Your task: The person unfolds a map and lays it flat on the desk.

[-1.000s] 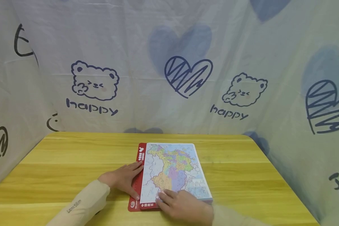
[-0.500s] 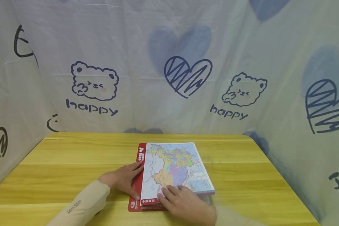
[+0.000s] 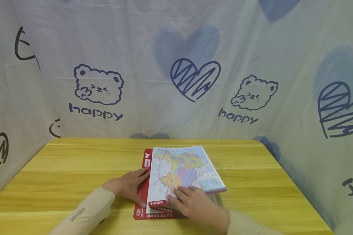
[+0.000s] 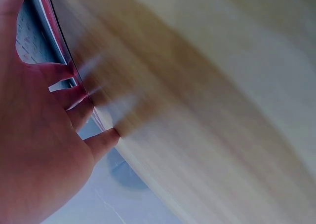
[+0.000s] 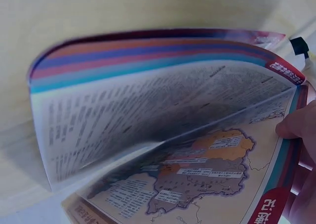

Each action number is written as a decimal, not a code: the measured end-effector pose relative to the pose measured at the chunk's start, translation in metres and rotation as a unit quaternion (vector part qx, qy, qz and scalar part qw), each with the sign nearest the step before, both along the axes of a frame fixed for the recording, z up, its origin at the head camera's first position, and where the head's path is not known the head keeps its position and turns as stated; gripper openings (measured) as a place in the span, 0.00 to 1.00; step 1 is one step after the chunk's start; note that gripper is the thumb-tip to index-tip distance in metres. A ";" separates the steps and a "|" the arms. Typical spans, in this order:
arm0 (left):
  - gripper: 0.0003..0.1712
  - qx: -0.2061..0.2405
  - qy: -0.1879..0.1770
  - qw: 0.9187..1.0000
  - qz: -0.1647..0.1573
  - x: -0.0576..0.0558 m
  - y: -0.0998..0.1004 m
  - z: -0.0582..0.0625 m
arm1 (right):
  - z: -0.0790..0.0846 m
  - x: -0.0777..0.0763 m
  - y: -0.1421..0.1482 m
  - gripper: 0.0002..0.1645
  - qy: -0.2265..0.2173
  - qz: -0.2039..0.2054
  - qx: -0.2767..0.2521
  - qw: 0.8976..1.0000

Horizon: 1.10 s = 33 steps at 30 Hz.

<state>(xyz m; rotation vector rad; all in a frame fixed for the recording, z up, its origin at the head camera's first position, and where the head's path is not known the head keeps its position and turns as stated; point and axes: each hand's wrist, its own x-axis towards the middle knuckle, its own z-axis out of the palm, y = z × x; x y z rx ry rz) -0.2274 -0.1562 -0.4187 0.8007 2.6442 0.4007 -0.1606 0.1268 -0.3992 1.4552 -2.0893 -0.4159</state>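
A map booklet (image 3: 167,166) with a red left border lies at the middle of the table, its near side toward the person. My left hand (image 3: 129,186) rests spread on the red border; in the left wrist view its fingertips reach the booklet's edge. At the near edge my right hand (image 3: 204,207) pinches lifted pages, which tilt up off the ones below. The right wrist view shows the thumb (image 5: 292,128) on a page with a brown and orange map (image 5: 207,169), other fingers behind it. Above it, a text page (image 5: 133,115) with coloured stripes curves away.
The yellow wood-grain table (image 3: 76,160) extends on both sides of the booklet. A pale cloth (image 3: 144,107) printed with hearts, bears and lettering hangs behind it and along both sides.
The near edge of the top map pages has risen and shifted slightly away from the person, lifted by my right hand, uncovering lower pages. My left hand has stayed in place.
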 end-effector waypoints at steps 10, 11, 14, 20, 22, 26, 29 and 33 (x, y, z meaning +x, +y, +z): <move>0.65 0.000 -0.007 1.000 -0.001 -0.003 0.002 0.000 | 0.009 -0.008 0.006 0.30 0.078 0.047 -0.070 0.993; 0.65 -0.001 -0.006 1.000 -0.001 -0.003 0.002 0.000 | 0.011 -0.008 0.006 0.30 0.081 0.050 -0.075 0.993; 0.66 -0.005 -0.002 1.000 0.002 -0.004 0.002 0.000 | 0.015 -0.008 0.008 0.31 0.092 0.056 -0.088 0.990; 0.66 -0.012 0.002 1.000 0.009 -0.002 0.002 0.001 | 0.022 -0.007 0.011 0.29 0.100 0.059 -0.110 0.987; 0.66 -0.012 0.001 1.000 0.011 -0.001 0.002 0.000 | 0.024 -0.007 0.012 0.28 0.098 0.058 -0.118 0.986; 0.67 -0.013 0.001 1.000 0.011 -0.001 0.001 0.000 | 0.028 -0.006 0.016 0.29 0.092 0.054 -0.124 0.987; 0.67 -0.015 0.001 1.000 0.017 -0.001 0.000 -0.002 | 0.029 -0.007 0.019 0.30 0.090 0.051 -0.118 0.988; 0.67 -0.009 -0.001 1.000 0.021 -0.001 -0.001 -0.003 | 0.029 -0.008 0.023 0.29 0.102 0.061 -0.118 0.986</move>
